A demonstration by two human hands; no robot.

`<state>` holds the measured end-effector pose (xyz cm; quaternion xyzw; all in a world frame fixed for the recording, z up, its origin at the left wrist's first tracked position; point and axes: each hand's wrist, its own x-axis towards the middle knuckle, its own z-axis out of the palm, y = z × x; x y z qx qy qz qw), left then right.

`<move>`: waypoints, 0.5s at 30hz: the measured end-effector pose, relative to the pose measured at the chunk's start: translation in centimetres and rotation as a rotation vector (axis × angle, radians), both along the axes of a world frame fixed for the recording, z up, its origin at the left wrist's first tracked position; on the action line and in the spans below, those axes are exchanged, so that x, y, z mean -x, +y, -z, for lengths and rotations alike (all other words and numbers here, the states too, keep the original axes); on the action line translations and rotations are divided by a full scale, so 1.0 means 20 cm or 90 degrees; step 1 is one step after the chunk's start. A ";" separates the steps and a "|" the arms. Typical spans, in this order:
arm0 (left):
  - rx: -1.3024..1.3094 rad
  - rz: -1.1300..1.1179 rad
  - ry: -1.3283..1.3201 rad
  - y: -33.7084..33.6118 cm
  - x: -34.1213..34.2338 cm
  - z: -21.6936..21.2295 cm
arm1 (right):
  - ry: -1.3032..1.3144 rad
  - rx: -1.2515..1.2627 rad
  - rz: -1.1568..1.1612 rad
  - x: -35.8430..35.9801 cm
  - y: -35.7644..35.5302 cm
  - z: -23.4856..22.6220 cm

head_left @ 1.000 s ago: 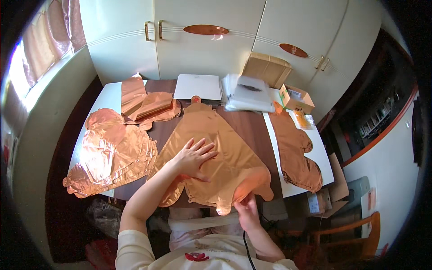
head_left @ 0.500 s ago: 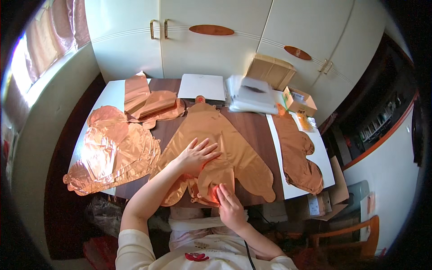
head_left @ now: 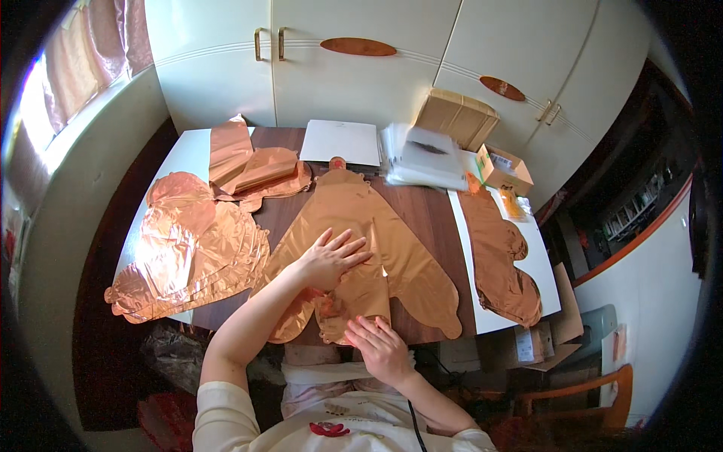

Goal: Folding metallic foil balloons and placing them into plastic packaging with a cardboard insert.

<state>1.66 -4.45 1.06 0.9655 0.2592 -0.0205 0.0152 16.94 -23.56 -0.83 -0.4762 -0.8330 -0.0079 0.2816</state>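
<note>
A flat copper-coloured foil balloon [head_left: 343,203] with spreading lower parts, shaped much like a letter A, lies on the brown table in front of me. My left hand [head_left: 331,260] rests palm down on its middle, fingers spread. Near the table's front edge, my right hand [head_left: 380,350] lies on a turned-over part of the foil with its fingers stretched out. What is under my right palm is hidden. Part of the foil's near edge looks crumpled between the two hands.
Shiny copper foil balloons [head_left: 199,248] lie at the left, with folded foil [head_left: 263,169] behind them. A curved foil balloon [head_left: 497,256] is at the right. White sheets [head_left: 340,142], clear plastic bags [head_left: 425,158], a small box [head_left: 504,169] and a cardboard carton [head_left: 458,118] stand at the back.
My right hand's fingers have straightened and shifted slightly left, and the curled foil part by them now lies flatter. My left hand has stayed in place.
</note>
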 end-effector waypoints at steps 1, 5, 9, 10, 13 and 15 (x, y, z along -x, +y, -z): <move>0.000 0.000 -0.001 0.00 0.00 0.01 | -0.002 0.004 -0.003 0.00 0.00 0.00; 0.037 -0.017 -0.061 0.03 0.01 0.07 | -0.004 0.017 -0.017 0.00 0.00 -0.01; 0.115 -0.040 -0.083 0.02 -0.01 0.01 | 0.012 0.029 -0.029 -0.02 0.00 -0.01; 0.114 -0.040 -0.083 0.01 -0.01 0.02 | 0.014 0.034 -0.033 -0.02 0.00 -0.01; 0.051 -0.022 -0.073 0.01 -0.01 0.02 | 0.018 0.051 -0.044 -0.03 0.00 -0.02; 0.047 -0.025 -0.060 0.00 -0.01 0.01 | 0.021 0.063 -0.050 -0.03 0.01 -0.03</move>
